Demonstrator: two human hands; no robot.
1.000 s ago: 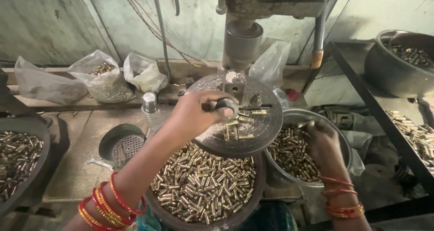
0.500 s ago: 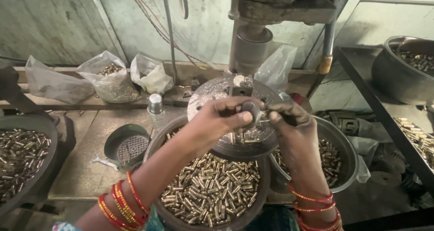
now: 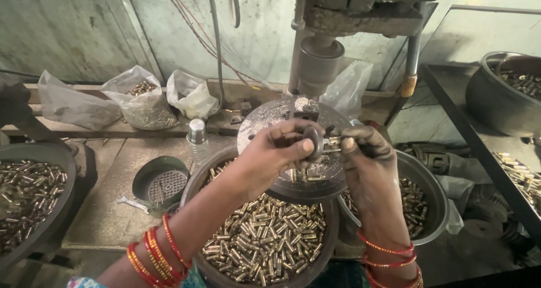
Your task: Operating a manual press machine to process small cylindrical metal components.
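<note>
Our right hand (image 3: 360,153) has come up from the side bowl (image 3: 434,209) to meet our left hand (image 3: 282,153). The left pinches a round metal holder (image 3: 313,143). The right pinches a small brass piece (image 3: 333,144), lying sideways, pointing left at the holder, above the round plate (image 3: 270,119).

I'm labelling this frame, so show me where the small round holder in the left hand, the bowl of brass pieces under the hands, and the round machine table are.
small round holder (image 3: 313,143), head view, on its rim.
bowl of brass pieces (image 3: 197,178), head view, left rim.
round machine table (image 3: 265,119), head view, bare left part.
</note>
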